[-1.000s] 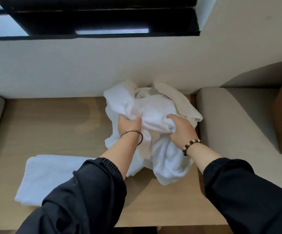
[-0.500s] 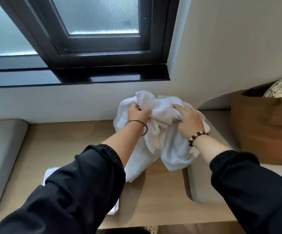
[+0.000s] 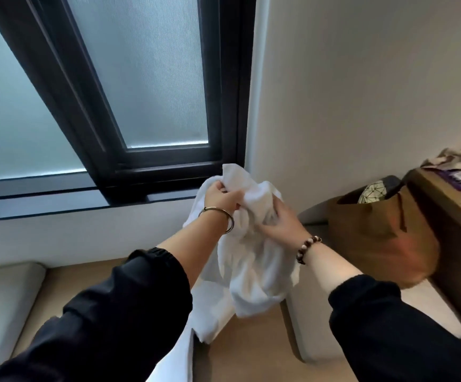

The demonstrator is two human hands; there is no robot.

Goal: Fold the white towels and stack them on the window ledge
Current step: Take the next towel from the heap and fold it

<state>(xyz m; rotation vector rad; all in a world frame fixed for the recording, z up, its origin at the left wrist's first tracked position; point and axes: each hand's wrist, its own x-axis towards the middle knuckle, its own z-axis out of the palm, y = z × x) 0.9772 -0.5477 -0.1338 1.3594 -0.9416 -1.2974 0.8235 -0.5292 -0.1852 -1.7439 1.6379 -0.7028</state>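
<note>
A crumpled white towel (image 3: 254,260) hangs in the air in front of the window's lower right corner, clear of the wooden surface (image 3: 245,351). My left hand (image 3: 221,199) grips its upper left bunch, fingers closed on the cloth. My right hand (image 3: 279,221) holds the cloth just to the right, fingers pressed into the folds. A second white towel (image 3: 178,359), lying flat, shows as a strip under my left sleeve, mostly hidden. The dark window ledge (image 3: 44,202) runs along the foot of the black window frame.
A pale cushion (image 3: 0,299) lies at the left and another (image 3: 306,334) at the right of the wooden surface. A brown paper bag (image 3: 375,244) stands at the right beside a wooden table (image 3: 449,205) with cloths and papers on it.
Both hands have lifted the crumpled towel off the wooden surface and up toward the window. The view has tilted upward, so the flat towel is now mostly hidden.
</note>
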